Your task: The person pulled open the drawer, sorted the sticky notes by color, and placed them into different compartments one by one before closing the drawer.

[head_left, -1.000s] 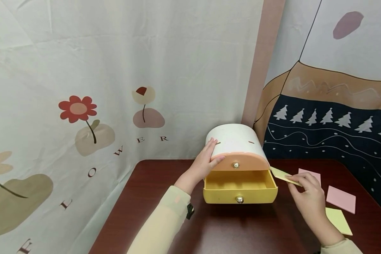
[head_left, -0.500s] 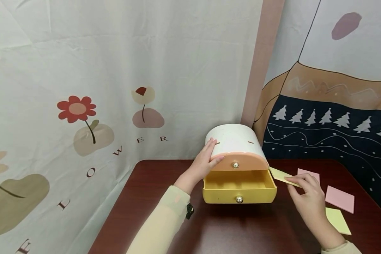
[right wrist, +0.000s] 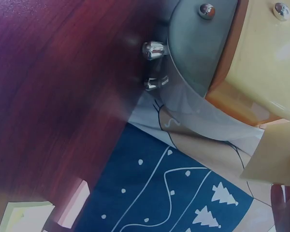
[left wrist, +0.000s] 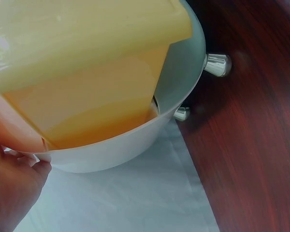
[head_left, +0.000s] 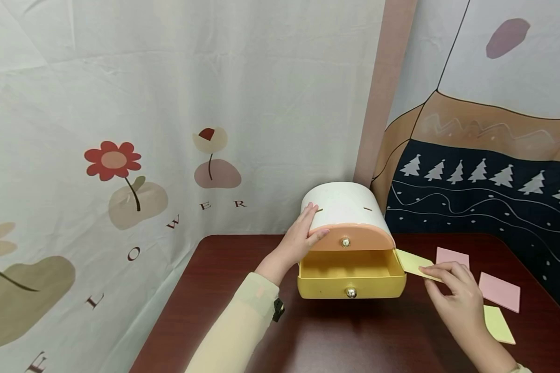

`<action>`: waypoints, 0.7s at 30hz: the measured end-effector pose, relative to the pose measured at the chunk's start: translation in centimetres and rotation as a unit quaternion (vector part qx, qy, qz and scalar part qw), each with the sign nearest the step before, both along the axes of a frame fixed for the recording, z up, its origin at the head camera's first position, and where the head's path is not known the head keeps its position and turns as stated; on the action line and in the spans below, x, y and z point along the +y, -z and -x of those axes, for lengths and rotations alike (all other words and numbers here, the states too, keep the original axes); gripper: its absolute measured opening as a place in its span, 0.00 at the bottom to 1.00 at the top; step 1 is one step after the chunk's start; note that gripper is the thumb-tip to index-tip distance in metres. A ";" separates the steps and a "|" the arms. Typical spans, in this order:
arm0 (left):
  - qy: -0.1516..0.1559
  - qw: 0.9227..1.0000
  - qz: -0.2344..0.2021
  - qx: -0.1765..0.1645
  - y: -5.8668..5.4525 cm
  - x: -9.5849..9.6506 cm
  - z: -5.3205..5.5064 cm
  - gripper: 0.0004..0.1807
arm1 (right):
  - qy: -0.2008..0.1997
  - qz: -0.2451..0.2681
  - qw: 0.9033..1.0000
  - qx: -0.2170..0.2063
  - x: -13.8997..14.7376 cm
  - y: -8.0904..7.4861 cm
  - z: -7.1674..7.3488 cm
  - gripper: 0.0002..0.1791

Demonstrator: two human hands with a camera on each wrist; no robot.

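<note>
Right hand (head_left: 458,296) pinches a yellow note (head_left: 410,261) between thumb and fingers, just beside the right side of the pulled-out yellow drawer (head_left: 329,288). Left hand (head_left: 297,239) rests, fingers extended, against the white cabinet (head_left: 347,202). Two pink notes (head_left: 499,292) and a second yellow note (head_left: 498,325), partly hidden by the right hand, lie on the table (head_left: 214,295).

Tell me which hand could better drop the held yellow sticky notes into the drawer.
Probably the right hand: it pinches the yellow sticky notes beside the open yellow drawer, while the left hand rests on the white-topped cabinet.
</note>
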State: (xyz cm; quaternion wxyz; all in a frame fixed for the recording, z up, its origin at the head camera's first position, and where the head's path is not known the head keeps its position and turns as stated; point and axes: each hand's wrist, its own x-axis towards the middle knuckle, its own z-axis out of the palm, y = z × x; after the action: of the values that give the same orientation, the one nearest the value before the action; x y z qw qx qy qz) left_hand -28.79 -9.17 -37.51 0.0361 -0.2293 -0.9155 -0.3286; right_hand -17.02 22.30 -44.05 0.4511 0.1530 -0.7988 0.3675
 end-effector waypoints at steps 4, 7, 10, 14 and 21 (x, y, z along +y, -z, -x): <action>0.001 1.000 0.003 0.006 -0.1 0.0 0.0 0.42 | -0.026 -0.003 0.998 0.052 -0.2 0.1 0.1 0.08; 0.002 1.000 0.002 0.008 -0.1 0.0 -0.1 0.42 | -0.040 -0.004 0.996 0.083 -0.6 0.1 0.3 0.22; 0.003 1.000 0.001 0.007 0.0 0.0 0.0 0.42 | -0.050 -0.006 0.994 0.096 -1.0 0.0 0.3 0.26; 0.003 1.000 -0.001 0.007 0.0 0.0 0.0 0.42 | -0.067 -0.014 0.993 0.096 -1.5 -0.3 0.3 0.26; 0.001 1.000 0.001 0.009 -0.1 0.0 -0.1 0.42 | -0.097 -0.022 0.990 0.097 -2.4 -0.5 0.6 0.22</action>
State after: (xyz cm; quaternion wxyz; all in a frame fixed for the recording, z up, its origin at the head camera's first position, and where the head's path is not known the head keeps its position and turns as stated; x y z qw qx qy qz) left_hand -28.69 -9.15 -37.42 0.0433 -0.2335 -0.9150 -0.3261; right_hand -17.66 19.93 -43.57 0.4849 0.2747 -0.7406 0.3753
